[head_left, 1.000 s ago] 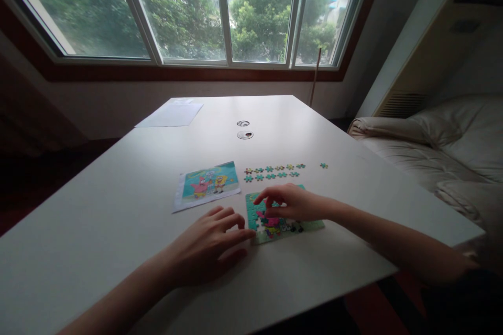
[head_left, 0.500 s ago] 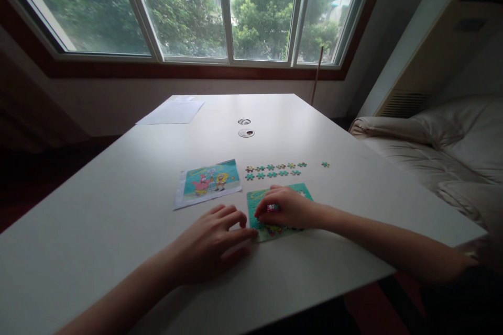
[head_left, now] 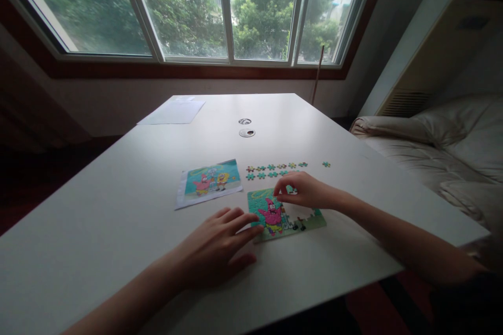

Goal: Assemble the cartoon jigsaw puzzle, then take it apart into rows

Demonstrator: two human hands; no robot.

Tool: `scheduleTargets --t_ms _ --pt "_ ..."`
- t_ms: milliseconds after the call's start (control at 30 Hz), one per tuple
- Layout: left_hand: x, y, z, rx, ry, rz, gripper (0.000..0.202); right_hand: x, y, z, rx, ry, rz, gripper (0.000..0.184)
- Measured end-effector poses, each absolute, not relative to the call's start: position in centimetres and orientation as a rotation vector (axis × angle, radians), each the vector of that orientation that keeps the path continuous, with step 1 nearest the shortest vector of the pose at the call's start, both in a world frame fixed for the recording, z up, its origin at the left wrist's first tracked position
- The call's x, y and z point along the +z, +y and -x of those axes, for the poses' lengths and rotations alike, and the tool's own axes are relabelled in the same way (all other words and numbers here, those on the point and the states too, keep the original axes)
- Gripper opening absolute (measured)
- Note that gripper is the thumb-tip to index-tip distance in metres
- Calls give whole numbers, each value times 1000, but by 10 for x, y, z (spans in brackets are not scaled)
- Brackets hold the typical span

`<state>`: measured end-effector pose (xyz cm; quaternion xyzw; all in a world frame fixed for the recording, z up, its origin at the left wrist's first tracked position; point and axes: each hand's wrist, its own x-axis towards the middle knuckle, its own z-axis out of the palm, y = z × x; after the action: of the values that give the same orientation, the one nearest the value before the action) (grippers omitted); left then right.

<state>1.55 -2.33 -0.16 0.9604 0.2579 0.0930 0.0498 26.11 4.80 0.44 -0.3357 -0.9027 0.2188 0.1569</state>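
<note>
A partly assembled jigsaw puzzle (head_left: 272, 213) lies on the white table, showing a pink starfish figure on green. White gaps show in its right half. My left hand (head_left: 222, 238) is open, fingers spread, with fingertips resting at the puzzle's left edge. Above the puzzle's upper middle is my right hand (head_left: 304, 190), thumb and index finger curled together in a pinch. Whatever may be between those fingertips is too small to make out. Behind the puzzle, loose jigsaw pieces (head_left: 271, 167) lie in two rows, partly covered by my right hand. A single jigsaw piece (head_left: 326, 164) sits apart to the right.
Left of the puzzle is a printed reference picture (head_left: 210, 184) on white paper. Papers (head_left: 173, 112) lie at the table's far left corner. Round cable-hole fittings (head_left: 247, 133) are set in the white table (head_left: 118, 204). A pale sofa (head_left: 396, 141) stands to the right.
My right hand has moved up and to the right, uncovering the starfish figure. My left hand has shifted slightly right, and its fingers have straightened over the puzzle's edge.
</note>
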Motion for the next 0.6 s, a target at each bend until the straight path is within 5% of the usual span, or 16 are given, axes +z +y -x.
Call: scheduleTargets --t_ms 200,400,600 --pt "2 -25 -20 209 800 -2928 38 18 61 -293 779 -2765 1148 19" --pt "3 -25 -22 224 787 -2925 39 25 71 -326 985 -2768 1395 51" --pt "-3 -26 -21 233 805 -2938 40 22 73 -332 1038 -2734 1473 49"
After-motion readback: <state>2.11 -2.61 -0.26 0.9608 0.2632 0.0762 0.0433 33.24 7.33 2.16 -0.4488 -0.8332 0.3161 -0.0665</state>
